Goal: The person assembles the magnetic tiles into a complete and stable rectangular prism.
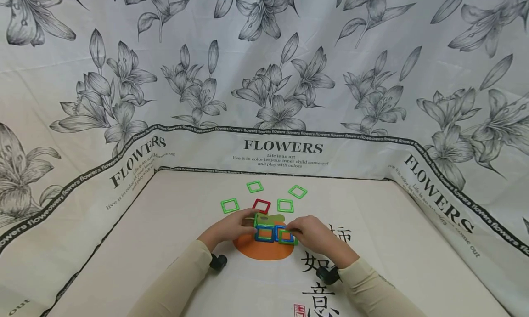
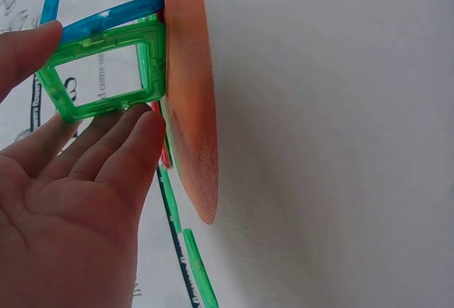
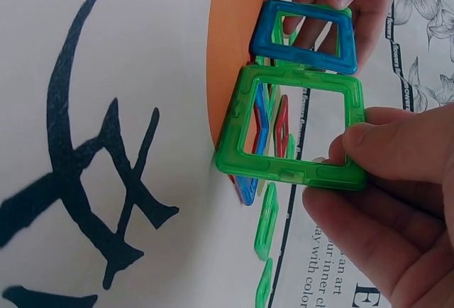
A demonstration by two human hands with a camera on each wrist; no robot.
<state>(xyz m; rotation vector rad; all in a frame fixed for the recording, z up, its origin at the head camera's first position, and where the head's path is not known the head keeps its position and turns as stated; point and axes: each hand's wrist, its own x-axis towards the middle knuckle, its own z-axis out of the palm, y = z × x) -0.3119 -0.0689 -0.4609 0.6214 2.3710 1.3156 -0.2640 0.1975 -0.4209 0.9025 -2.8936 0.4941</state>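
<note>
My left hand holds the left side of a small upright structure of magnetic tiles. Its thumb touches the corner between a blue tile and a green tile, while its fingers lie along the green tile's far edge. Pinched between my right hand's thumb and fingers is another square green tile. That hand is at the structure's right, its tile right beside the blue front tile. More blue and red tile edges show behind, partly hidden. The structure stands over an orange printed persimmon.
Beyond the structure lie a red tile and several loose green tiles, among them a left one and a far right one. A flower-printed cloth wall borders the table at the back and sides.
</note>
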